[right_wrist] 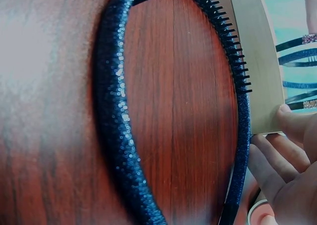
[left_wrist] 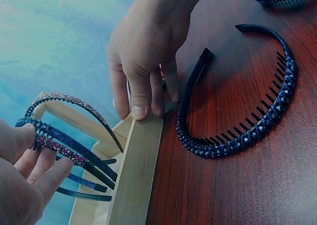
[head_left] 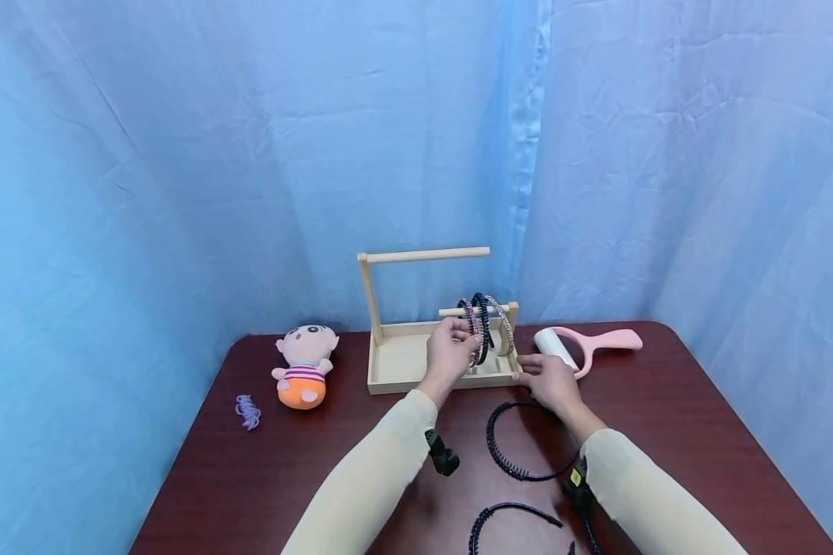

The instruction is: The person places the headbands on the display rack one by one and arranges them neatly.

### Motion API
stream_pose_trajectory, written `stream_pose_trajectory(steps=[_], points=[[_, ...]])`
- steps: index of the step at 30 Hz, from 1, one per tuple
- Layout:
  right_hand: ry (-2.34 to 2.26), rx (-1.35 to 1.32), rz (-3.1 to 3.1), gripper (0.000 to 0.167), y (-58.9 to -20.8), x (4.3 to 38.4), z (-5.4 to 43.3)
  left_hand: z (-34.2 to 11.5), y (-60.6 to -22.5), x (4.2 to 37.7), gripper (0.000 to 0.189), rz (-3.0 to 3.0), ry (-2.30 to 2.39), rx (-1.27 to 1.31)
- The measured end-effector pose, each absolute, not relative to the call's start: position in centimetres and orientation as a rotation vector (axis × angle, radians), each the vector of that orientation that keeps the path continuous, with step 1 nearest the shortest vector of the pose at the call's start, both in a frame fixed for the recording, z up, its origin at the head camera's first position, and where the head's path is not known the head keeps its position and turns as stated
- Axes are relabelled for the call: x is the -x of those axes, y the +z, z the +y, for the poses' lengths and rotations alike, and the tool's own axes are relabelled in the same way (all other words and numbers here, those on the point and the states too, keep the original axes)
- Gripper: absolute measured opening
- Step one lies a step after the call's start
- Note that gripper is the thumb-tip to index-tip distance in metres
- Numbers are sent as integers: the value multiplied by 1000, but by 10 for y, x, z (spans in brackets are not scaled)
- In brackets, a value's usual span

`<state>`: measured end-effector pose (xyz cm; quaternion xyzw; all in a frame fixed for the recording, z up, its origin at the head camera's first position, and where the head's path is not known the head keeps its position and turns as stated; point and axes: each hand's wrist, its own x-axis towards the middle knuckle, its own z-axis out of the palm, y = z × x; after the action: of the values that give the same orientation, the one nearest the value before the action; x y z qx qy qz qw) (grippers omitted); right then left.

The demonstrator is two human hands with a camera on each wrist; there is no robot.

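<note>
A wooden display stand [head_left: 411,384] has a tray base and two horizontal bars. On its lower right bar hang several headbands, among them a pink-beaded one [left_wrist: 62,151], a dark beaded one [head_left: 484,327] and a silvery one [left_wrist: 74,100]. My left hand [head_left: 450,354] pinches the pink-beaded headband between thumb and fingers, close to the bar. At the tray's front right corner, my right hand [head_left: 550,379] grips the wooden wall [right_wrist: 257,61], thumb on one side and fingers on the other. A dark toothed headband [left_wrist: 257,133] lies on the table beside the tray.
Another black headband [head_left: 479,528] lies at the near edge. A pink-handled lint roller [head_left: 611,340] lies right of the stand. On the left are a plush doll [head_left: 304,370] and a purple cord bundle [head_left: 247,412]. Blue curtains [head_left: 416,139] hang behind the table [head_left: 673,432].
</note>
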<state>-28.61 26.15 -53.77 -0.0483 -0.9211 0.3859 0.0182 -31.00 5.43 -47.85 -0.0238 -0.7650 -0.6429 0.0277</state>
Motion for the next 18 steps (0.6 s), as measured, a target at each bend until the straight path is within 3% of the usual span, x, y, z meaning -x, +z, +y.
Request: stream_pose_trajectory(steps=[18], points=[[1116, 128, -2871, 40, -537, 285, 260, 45, -486, 311, 30, -2432, -1924, 57]])
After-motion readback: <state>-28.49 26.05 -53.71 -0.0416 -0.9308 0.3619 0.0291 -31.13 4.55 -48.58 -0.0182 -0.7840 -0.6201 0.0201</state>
